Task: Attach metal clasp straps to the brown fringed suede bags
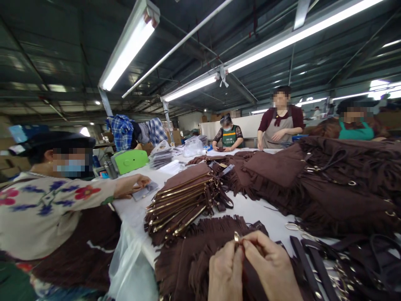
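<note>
Left hand [226,274] fingers pinched on small gold clasp [237,236], clasp upright at fingertips, long axis vertical. Right hand [271,265] fingers closed beside it, touching. Brown fringed bag [194,251] beneath both hands, fringe trailing left.

Green apron [229,136], far co-worker: white print on chest, 2 lines, too small to read.
Card [144,190] on counter [134,213]: nothing legible.
Elsewhere: no readable txt, nos. or signs.
</note>
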A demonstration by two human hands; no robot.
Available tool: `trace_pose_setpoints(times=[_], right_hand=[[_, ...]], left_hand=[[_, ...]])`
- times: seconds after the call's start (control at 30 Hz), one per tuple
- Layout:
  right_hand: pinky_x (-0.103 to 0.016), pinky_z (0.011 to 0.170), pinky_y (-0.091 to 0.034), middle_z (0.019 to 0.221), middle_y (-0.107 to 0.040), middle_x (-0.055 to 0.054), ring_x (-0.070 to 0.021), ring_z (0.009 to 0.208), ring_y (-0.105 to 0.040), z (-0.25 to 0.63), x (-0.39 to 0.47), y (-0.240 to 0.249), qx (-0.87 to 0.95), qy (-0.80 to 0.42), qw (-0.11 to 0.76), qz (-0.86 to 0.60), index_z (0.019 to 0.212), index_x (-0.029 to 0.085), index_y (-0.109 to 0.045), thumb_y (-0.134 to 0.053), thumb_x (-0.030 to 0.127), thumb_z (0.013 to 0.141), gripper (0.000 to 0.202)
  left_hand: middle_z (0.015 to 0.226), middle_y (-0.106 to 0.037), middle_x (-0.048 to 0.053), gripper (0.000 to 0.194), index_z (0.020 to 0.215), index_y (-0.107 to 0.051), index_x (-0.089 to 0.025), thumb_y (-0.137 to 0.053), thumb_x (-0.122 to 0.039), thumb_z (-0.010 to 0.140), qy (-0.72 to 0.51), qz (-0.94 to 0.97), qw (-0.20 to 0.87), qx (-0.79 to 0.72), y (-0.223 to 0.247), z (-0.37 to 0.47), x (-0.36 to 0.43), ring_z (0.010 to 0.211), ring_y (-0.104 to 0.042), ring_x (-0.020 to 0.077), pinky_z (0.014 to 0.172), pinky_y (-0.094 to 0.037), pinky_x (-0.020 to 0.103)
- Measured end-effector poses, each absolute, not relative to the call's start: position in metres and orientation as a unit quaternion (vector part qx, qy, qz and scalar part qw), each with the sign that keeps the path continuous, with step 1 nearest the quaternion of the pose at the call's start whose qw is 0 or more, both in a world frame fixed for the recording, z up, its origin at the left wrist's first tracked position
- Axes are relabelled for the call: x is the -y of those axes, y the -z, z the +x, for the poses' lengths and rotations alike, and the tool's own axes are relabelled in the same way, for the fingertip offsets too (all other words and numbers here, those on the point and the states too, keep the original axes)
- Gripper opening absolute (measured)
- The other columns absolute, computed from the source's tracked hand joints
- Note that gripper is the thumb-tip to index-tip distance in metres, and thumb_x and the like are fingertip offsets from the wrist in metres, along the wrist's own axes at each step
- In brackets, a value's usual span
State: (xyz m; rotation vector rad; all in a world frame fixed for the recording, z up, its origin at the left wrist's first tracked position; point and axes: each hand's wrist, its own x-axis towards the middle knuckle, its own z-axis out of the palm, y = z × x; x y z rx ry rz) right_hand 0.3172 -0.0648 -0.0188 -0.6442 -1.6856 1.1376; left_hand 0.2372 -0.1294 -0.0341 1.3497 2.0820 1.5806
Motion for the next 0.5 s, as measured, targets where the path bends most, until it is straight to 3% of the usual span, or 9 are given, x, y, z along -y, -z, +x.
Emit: trace_pose_setpoints(times=[0.17,0.33,0.5], right_hand=[[-0.018,0.036,-0.039,0.045,-0.052,0.004,-0.0099,0.039,-0.047,0.317,0.066,0.022,0.715,-0.422,0.484,-0.276,0.058,0.019,-0.056,-0.048,0.032,0.075,0.023],[-0.018,0.049,-0.046,0.055,-0.058,0.002,-0.0105,0.049,-0.054,0.322,0.071,0.021,0.765,-0.296,0.523,-0.232,0.065,0.019,-0.058,-0.047,0.026,0.080,0.020],[-0.018,0.048,-0.045,0.057,-0.058,0.002,-0.0094,0.050,-0.054,0.323,0.073,0.025,0.785,-0.218,0.541,-0.208,0.069,0.020,-0.055,-0.046,0.018,0.081,0.015]], left_hand=[[0.080,-0.067,0.003,0.030,0.099,-0.064,-0.022,-0.046,-0.038,0.082,-0.581,0.420,0.136,-0.683,0.034,0.233,0.132,0.072,-0.058,0.0165,0.065,-0.046,0.025],[0.085,-0.068,0.005,0.036,0.102,-0.064,-0.019,-0.049,-0.042,0.080,-0.620,0.405,0.194,-0.643,0.036,0.229,0.135,0.078,-0.059,0.0178,0.074,-0.047,0.027],[0.086,-0.066,0.004,0.038,0.104,-0.063,-0.017,-0.048,-0.043,0.081,-0.627,0.420,0.254,-0.605,0.031,0.226,0.137,0.081,-0.058,0.0171,0.076,-0.045,0.026]])
